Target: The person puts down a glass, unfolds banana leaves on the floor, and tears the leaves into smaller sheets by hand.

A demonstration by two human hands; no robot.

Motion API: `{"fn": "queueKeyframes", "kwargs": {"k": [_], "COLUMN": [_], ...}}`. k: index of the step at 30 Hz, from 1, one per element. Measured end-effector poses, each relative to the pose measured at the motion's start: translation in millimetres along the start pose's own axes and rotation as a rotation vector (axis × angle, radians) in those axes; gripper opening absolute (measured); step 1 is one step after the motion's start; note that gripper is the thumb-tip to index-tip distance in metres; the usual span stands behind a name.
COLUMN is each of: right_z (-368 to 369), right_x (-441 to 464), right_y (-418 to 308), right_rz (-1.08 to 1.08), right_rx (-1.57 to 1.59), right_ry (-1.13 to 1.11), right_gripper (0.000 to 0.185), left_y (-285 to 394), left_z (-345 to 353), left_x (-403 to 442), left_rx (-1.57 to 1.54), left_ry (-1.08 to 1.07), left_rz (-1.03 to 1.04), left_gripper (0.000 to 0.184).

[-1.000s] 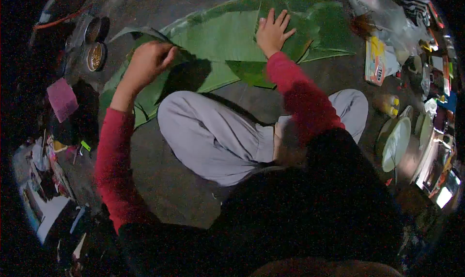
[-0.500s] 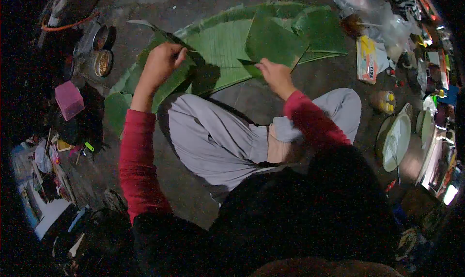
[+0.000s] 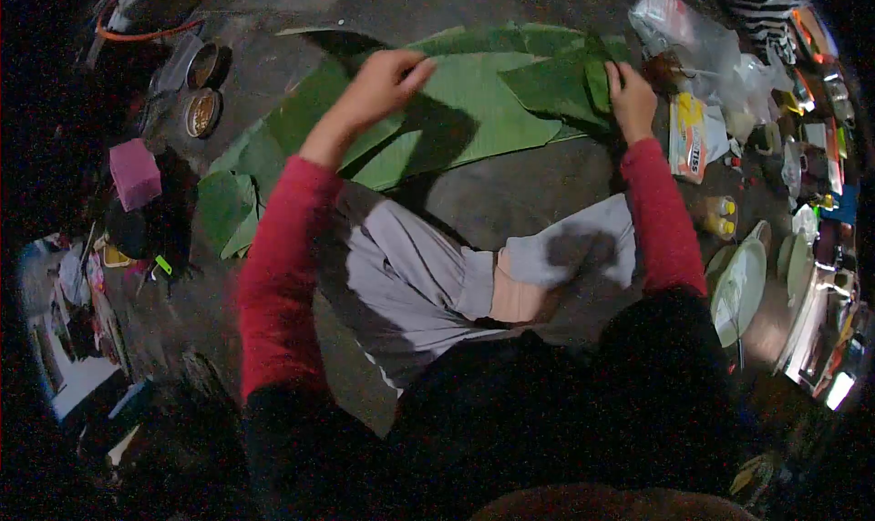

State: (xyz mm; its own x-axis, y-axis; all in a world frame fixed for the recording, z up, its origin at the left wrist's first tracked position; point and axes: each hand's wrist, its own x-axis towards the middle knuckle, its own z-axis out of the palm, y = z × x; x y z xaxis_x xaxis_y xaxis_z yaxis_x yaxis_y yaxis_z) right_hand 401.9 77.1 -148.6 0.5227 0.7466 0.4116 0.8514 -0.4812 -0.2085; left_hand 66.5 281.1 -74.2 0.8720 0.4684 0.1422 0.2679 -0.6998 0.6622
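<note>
Several large banana leaves (image 3: 474, 92) lie overlapped across the floor in front of my folded legs. My left hand (image 3: 387, 83) is closed above the left part of the pile, thumb pointing right. From behind it a long, narrow strip of banana leaf (image 3: 314, 31), pale at its far end, sticks out to the upper left; the grip itself is hidden. At the right end of the pile, my right hand (image 3: 632, 100) pinches the edge of a darker cut piece of banana leaf (image 3: 556, 88) between thumb and fingers. That piece lies over the bigger leaves, partly raised at the hand.
To the left stand two round tins (image 3: 202, 113) and a pink box (image 3: 135, 173). On the right are plastic bags (image 3: 688, 33), a tissue pack (image 3: 688, 138), yellow-capped bottles (image 3: 723, 216) and a pale basin (image 3: 740, 288) with a utensil in it.
My right hand has moved right and away from me, shifting the cut leaf piece to the right. My left hand has moved right over the pile, with the narrow strip following.
</note>
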Motion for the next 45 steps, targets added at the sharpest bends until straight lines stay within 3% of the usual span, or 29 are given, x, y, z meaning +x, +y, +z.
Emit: {"fn": "queueKeyframes", "kwargs": {"k": [1, 2, 3, 4, 6, 8, 10, 12, 14, 16, 17, 18, 20, 22, 23, 24, 28, 30, 34, 36, 37, 38, 40, 42, 43, 45], "right_z": [-0.2, -0.4, -0.8, -2.0, -4.4, 21.9, 34.8, 48.5, 45.7, 57.7, 89.2, 89.2, 79.4, 88.1, 97.7, 106.9, 105.7, 121.6, 101.8, 107.3, 103.0, 124.3, 151.4, 135.0, 119.7, 123.4], "right_x": [10.2, 20.1, 29.0, 33.8, 32.0, 8.3, -15.5, -44.0, -50.1, -53.8, -61.1, -55.4, -41.3, -32.3, -25.4, -20.5, 2.0, 14.2, 29.8, 21.5, 12.4, -7.1, -44.8, -58.7, -51.8, -33.8], "right_y": [-3.0, -9.0, -17.2, -30.0, -63.8, -84.7, -107.4, -125.1, -138.6, -144.2, -140.9, -141.4, -144.4, -123.1, -107.9, -94.0, -57.9, -33.4, -41.8, -52.1, -65.0, -79.9, -116.6, -169.6, -193.6, -220.6], "right_rz": [-0.004, -0.044, -0.085, -0.092, -0.140, -0.052, 0.365, 0.435, 0.410, 0.489, 0.385, 0.384, 0.302, 0.316, 0.489, 0.662, 0.786, 0.621, 0.874, 0.951, 0.860, 0.540, 0.230, 0.578, 0.944, 1.003], "right_rx": [0.005, -0.236, -0.477, -0.472, -0.270, 0.355, 0.882, 1.205, 1.227, 0.995, 0.910, 0.914, 1.045, 0.864, 0.963, 1.057, 1.289, 1.226, 1.471, 1.454, 1.272, 1.077, 1.004, 1.418, 1.682, 1.657], "right_ry": [-0.001, -0.004, -0.003, 0.005, 0.025, -0.290, -0.851, -0.656, -0.617, -0.750, -0.533, -0.536, -0.213, -0.253, -0.312, -0.368, -0.333, -0.131, -0.093, -0.253, -0.494, -0.547, -0.683, -0.847, -0.888, -0.795], "right_gripper": [0.034, 0.041, 0.049, 0.049, 0.058, 0.055, 0.058, 0.056, 0.052, 0.048, 0.047, 0.047, 0.038, 0.037, 0.030, 0.023, 0.019, 0.023, 0.021, 0.022, 0.023, 0.023, 0.024, 0.024, 0.025, 0.027], "left_y": [8.3, 14.8, 8.5, -1.2, -1.9, 4.3, 1.9, -10.9, 5.1, 12.1, 16.4, 16.4, 15.3, 5.1, -0.1, -5.5, -74.9, -141.9, -158.0, -166.1, -165.5, -165.4, -208.2, -215.1, -200.3, -196.6], "left_z": [13.7, 27.3, 46.3, 66.5, 93.6, 107.4, 124.4, 141.3, 131.2, 130.0, 126.8, 128.9, 131.8, 125.6, 122.5, 108.8, 31.4, 11.7, -5.1, -11.9, -17.8, -23.9, -23.1, -22.8, -28.3, -33.1], "left_x": [11.9, 24.9, 40.3, 54.6, 74.5, 82.9, 87.3, 89.7, 80.0, 78.2, 80.0, 82.2, 85.8, 88.5, 89.1, 85.3, 38.8, 9.3, -58.5, -76.7, -82.7, -87.4, -108.9, -113.9, -109.5, -104.7], "left_rx": [-0.112, -0.222, -0.167, -0.111, -0.048, -0.113, -0.182, -0.141, -0.072, 0.049, 0.081, 0.083, 0.083, 0.052, 0.016, 0.056, 0.382, 0.488, 0.528, 0.484, 0.503, 0.516, 0.465, 0.413, 0.381, 0.350], "left_ry": [-0.006, -0.010, 0.020, 0.052, 0.133, 0.124, 0.104, 0.068, 0.062, -0.008, -0.075, -0.076, -0.052, -0.019, 0.016, 0.021, 0.021, -0.279, -0.188, -0.103, -0.019, 0.067, 0.141, 0.213, 0.161, 0.107], "left_rz": [-0.033, -0.063, 0.037, 0.137, 0.231, 0.128, 0.022, 0.092, 0.076, 0.167, 0.153, 0.149, 0.198, 0.237, 0.282, 0.223, 0.035, -0.184, -0.171, -0.195, -0.426, -0.658, -0.657, -0.653, -0.673, -0.690], "left_gripper": [0.032, 0.033, 0.032, 0.032, 0.030, 0.031, 0.033, 0.034, 0.033, 0.031, 0.030, 0.030, 0.030, 0.032, 0.034, 0.037, 0.037, 0.039, 0.049, 0.053, 0.057, 0.061, 0.061, 0.060, 0.058, 0.056]}}
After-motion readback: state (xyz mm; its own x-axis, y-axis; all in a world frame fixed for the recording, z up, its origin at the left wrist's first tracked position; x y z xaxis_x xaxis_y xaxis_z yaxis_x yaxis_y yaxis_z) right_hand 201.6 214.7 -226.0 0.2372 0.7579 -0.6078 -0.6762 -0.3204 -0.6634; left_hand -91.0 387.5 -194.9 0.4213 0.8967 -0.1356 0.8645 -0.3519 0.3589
